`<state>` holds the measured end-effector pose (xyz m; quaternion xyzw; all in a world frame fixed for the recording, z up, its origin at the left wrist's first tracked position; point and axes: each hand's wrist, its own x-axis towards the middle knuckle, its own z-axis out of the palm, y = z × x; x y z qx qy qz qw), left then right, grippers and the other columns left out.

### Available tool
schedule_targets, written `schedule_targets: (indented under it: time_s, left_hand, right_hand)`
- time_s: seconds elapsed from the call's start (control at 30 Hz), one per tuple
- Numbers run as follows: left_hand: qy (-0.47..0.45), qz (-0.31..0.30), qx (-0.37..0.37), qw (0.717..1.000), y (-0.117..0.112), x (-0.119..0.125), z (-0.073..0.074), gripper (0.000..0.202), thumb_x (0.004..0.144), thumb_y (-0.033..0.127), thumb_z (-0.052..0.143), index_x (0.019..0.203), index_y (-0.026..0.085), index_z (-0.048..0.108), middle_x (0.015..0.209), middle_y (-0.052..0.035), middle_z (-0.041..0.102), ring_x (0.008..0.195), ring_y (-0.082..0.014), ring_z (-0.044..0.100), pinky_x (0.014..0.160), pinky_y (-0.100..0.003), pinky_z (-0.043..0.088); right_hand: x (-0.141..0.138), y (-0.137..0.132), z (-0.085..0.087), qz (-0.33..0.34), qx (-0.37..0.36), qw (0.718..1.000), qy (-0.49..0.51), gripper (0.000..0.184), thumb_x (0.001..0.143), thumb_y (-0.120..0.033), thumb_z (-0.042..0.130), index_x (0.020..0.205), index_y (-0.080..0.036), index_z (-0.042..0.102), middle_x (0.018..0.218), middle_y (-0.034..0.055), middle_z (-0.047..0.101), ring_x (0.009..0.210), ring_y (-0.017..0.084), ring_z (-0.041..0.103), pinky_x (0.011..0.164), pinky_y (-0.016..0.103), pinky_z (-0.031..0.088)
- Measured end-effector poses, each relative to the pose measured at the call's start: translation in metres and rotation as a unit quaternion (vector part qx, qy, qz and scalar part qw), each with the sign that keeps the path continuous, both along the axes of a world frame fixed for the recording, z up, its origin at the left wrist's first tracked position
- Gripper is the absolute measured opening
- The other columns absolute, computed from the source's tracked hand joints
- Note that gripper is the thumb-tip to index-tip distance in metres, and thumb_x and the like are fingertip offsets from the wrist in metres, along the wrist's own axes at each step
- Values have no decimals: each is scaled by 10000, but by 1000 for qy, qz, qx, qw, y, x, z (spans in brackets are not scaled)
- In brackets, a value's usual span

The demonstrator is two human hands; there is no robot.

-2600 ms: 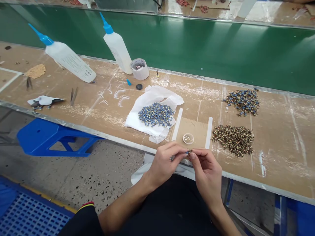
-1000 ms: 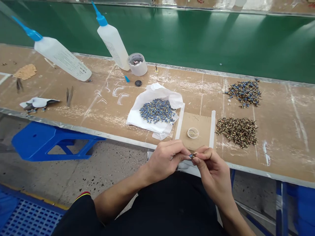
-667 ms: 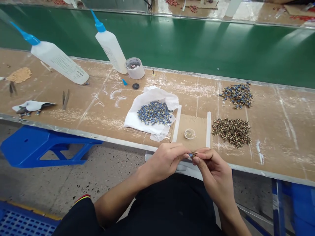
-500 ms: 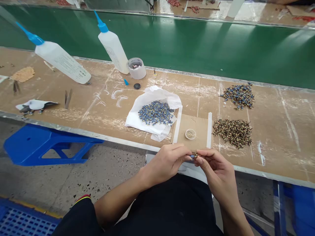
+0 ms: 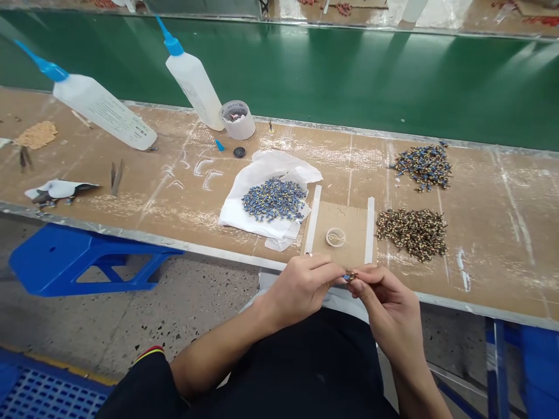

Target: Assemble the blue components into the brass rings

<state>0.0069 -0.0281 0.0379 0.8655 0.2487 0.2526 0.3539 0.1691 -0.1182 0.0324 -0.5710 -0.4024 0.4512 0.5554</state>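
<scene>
My left hand (image 5: 301, 285) and my right hand (image 5: 384, 302) meet at the near edge of the brown workbench (image 5: 174, 198), fingertips pinched together on a tiny blue and dark part (image 5: 348, 277). Just beyond them a small round white dish (image 5: 335, 237) sits on a cardboard square between two white strips. A heap of small blue parts (image 5: 275, 200) lies on white paper to the left of the dish. To the right lie a dark brown heap (image 5: 413, 231) and, farther back, a blue and brown heap (image 5: 423, 166).
Two white squeeze bottles with blue nozzles (image 5: 194, 81) (image 5: 98, 105) lean at the back left beside a small white tub (image 5: 238, 119). Tweezers (image 5: 116, 176) lie at the left. A green conveyor belt (image 5: 349, 75) runs behind. A blue stool (image 5: 82, 262) stands under the bench.
Both hands stay pinched on the tiny part at the bench edge, with only small finger shifts. The view has drifted slightly.
</scene>
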Motion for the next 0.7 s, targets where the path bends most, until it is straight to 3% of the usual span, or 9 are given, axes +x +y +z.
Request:
schedule_targets:
  time_s: [0.27,0.53,0.7]
  left_hand:
    - [34,-16,47,998,-4,5,2,282,975,111,405,840,161,648,737,-29,658,641,-121,557,622,-230,433]
    - [85,-23,89,992,-2,3,13,309,932,49,366,724,165,563,665,-10,591,569,-127,491,554,-249,366]
    - [83,-32,50,995,0,1,15,288,921,43,372,766,163,584,708,-17,610,601,-125,518,578,-233,382]
  right_hand:
    - [9,-5,4,51,21,993,-105,178,935,-146,596,782,-213,534,805,5,546,707,129,515,626,243,419]
    - [4,-4,0,70,-10,996,-61,178,971,-195,555,800,-227,517,819,-1,567,720,132,546,660,253,458]
    - [5,0,1,78,-7,995,-62,166,972,-226,559,808,-224,538,805,2,595,709,131,571,646,246,472]
